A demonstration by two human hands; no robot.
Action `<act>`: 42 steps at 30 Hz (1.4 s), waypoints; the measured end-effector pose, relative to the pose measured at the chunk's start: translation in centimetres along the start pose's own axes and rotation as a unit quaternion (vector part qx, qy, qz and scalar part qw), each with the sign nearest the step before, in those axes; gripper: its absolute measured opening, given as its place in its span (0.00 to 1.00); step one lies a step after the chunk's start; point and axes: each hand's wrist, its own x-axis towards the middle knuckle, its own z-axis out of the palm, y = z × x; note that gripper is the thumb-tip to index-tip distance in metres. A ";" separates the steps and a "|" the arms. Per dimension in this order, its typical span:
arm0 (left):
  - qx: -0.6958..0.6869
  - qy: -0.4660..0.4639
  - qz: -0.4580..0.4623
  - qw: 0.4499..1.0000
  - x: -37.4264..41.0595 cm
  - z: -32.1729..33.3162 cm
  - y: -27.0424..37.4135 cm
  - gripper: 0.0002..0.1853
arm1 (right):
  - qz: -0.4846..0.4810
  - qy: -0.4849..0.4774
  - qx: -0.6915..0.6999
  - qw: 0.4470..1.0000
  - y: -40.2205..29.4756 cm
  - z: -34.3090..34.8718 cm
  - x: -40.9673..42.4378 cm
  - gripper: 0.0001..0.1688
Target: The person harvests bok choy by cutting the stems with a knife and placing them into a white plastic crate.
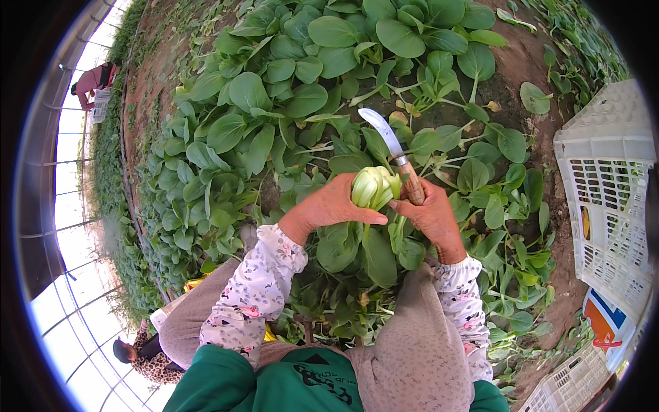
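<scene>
A head of bok choy (375, 188) is between my hands, its pale base up and its green leaves hanging down between my knees. My left hand (334, 203) is wrapped around it from the left, thumb across the front. In my right hand (430, 211) is the wooden handle of a knife with a curved blade (383, 131), pointing up and to the left. The thumb of that hand touches or nearly touches the stalks. Leafy bok choy plants (304, 67) grow in the soil ahead and around both hands.
White plastic crates (607, 206) stand at the right, with an orange, blue and white container (602, 319) between them. Cut leaves lie on the soil at right. Two other people are at the left, one far off beside a crate (101, 105), one nearer at lower left (149, 355).
</scene>
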 end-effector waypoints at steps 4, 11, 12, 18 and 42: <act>0.311 0.030 -0.045 0.949 0.2 -0.1 0.7 0.23 | -0.056 0.122 -0.174 0.976 2.4 -2.3 -0.2 0.11; 0.576 -0.016 0.100 0.811 3.2 0.9 -0.4 0.24 | 0.017 0.196 0.192 0.961 0.9 -7.6 -2.1 0.13; 0.585 -0.044 0.107 0.803 3.7 1.1 -0.7 0.21 | 0.010 0.195 0.224 0.955 0.9 -7.1 -1.7 0.14; 0.636 -0.058 0.078 0.765 5.4 0.0 -4.8 0.18 | -0.061 0.106 0.369 0.921 2.5 -7.4 -1.5 0.20; -0.249 -0.001 0.043 0.968 0.3 -0.4 1.3 0.41 | -0.051 0.120 0.177 0.975 -2.7 0.7 0.5 0.13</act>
